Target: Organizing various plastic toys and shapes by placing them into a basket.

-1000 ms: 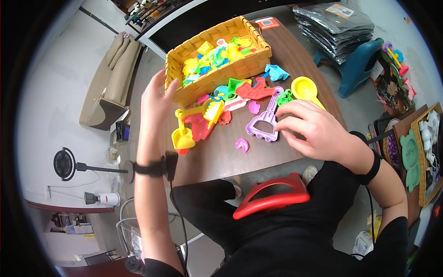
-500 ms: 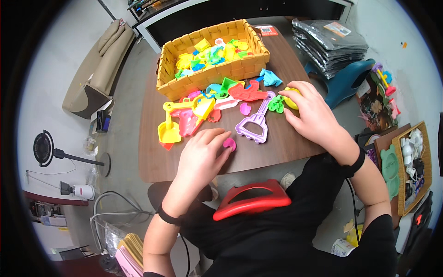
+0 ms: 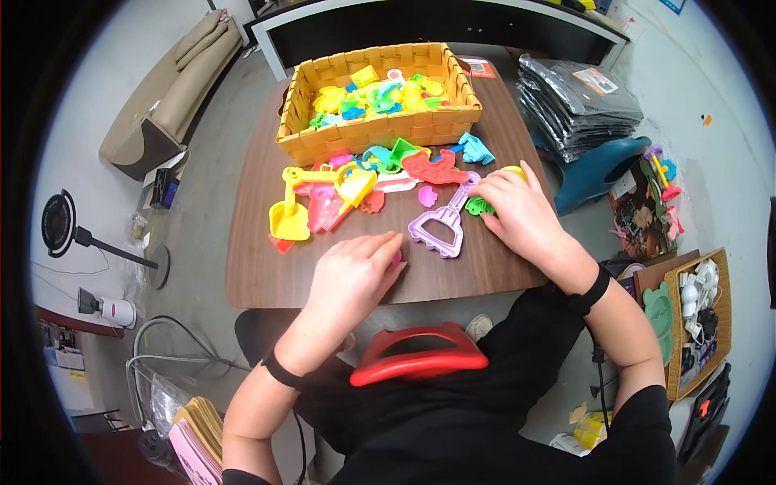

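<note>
My left hand (image 3: 349,271) is closed over the near edge of the table, its fingers together around a small magenta plastic toy piece (image 3: 397,259). To the right, my right hand (image 3: 521,214) has its thumb and forefinger on a small green toy mold (image 3: 478,206). A yellow toy piece (image 3: 515,170) is partly hidden behind that hand's fingers. Between the hands lie a purple toy rake (image 3: 443,224) and a small pink shell-like piece (image 3: 428,196). Left of them are a yellow toy shovel (image 3: 288,220) and a pink mold (image 3: 325,208).
A woven basket (image 3: 380,136) full of colourful toys stands at the table's far side. Red (image 3: 436,166) and blue (image 3: 475,149) toys lie before it. A red handle-like frame (image 3: 420,353) is at my lap. Wrapped packages (image 3: 578,101) rest on a blue chair (image 3: 602,174) at right.
My right hand has shifted left from the yellow piece to the green mold. My left fingers have closed further over the magenta piece. The whole view has shifted slightly.
</note>
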Demonstrator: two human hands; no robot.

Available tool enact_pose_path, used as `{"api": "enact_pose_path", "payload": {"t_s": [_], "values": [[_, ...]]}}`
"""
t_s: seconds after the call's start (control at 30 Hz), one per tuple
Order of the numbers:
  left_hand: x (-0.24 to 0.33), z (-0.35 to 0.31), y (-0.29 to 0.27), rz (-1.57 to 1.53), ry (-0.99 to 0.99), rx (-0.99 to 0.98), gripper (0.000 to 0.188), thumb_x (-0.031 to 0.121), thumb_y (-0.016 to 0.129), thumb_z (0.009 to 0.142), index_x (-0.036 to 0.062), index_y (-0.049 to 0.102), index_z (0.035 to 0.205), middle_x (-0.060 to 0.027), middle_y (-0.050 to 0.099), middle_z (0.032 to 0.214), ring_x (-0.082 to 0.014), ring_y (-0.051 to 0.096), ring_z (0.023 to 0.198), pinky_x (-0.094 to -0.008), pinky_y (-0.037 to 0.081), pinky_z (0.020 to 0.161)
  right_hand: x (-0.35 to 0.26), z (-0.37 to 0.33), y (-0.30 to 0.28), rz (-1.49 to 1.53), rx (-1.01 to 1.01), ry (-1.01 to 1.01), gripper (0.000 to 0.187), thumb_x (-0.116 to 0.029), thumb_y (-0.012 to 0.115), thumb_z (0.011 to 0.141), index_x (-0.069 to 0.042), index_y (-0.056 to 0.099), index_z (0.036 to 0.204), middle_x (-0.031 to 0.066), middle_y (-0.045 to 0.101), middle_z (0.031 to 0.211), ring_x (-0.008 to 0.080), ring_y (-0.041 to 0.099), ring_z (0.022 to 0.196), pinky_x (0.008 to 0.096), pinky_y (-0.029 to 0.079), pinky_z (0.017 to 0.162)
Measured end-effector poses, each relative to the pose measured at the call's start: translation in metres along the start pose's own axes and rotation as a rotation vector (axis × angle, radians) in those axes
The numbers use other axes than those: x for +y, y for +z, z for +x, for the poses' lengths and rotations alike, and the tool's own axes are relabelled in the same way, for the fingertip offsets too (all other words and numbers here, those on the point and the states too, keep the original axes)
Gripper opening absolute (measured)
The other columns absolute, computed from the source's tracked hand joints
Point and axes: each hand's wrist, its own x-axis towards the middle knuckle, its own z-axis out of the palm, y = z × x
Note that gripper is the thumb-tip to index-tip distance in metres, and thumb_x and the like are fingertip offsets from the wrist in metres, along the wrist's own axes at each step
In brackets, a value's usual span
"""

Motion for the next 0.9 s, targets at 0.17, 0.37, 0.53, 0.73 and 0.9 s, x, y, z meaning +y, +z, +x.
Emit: {"api": "enact_pose_path", "payload": {"t_s": [0.17,0.37,0.53,0.73,0.9], "values": [[-0.005,0.005,-0.014,-0.026,-0.041,0.047,0.036,0.018,0.083,0.096,0.0046,0.080,0.129,-0.0114,0.083,0.130,-0.0286,0.079,0.119,-0.0424,0.064,0.101,-0.002,-0.001,-0.008,-0.016,-0.037,0.008,0.027,-0.024,0.071,0.113,-0.005,0.075,0.132,0.0027,0.068,0.091,0.0132,0.064,0.081,0.0279,0.050,0.070],[0.005,0.011,-0.024,-0.070,-0.095,0.109,0.035,0.014,0.082,0.096,0.0040,0.079,0.130,-0.0125,0.082,0.129,-0.0297,0.079,0.118,-0.0425,0.064,0.100,-0.008,-0.011,-0.012,-0.050,-0.084,0.024,0.027,-0.024,0.071,0.114,-0.005,0.075,0.133,0.0020,0.067,0.090,0.0121,0.063,0.081,0.0272,0.049,0.069],[0.006,0.012,-0.024,-0.139,-0.186,0.195,0.035,0.010,0.081,0.096,0.0035,0.079,0.131,-0.0134,0.081,0.129,-0.0306,0.079,0.116,-0.0426,0.064,0.099,-0.015,-0.023,-0.007,-0.126,-0.167,0.044,0.027,-0.024,0.070,0.114,-0.005,0.075,0.134,0.0014,0.067,0.089,0.0112,0.063,0.080,0.0266,0.049,0.068],[0.012,0.002,-0.011,-0.288,-0.265,0.124,0.036,0.006,0.080,0.096,0.0028,0.079,0.131,-0.0145,0.080,0.128,-0.0317,0.078,0.115,-0.0427,0.064,0.098,0.013,-0.018,-0.024,-0.158,-0.184,0.230,0.027,-0.024,0.070,0.114,-0.006,0.075,0.134,0.0006,0.066,0.089,0.0102,0.062,0.079,0.0259,0.049,0.067],[0.025,-0.060,-0.034,-0.380,-0.308,-0.034,0.036,0.002,0.079,0.096,0.0023,0.079,0.132,-0.0154,0.079,0.128,-0.0326,0.078,0.114,-0.0428,0.064,0.097,0.021,-0.123,-0.118,-0.100,-0.157,0.431,0.027,-0.024,0.069,0.115,-0.006,0.075,0.135,0.0000,0.066,0.088,0.0093,0.062,0.078,0.0254,0.048,0.066]]}}
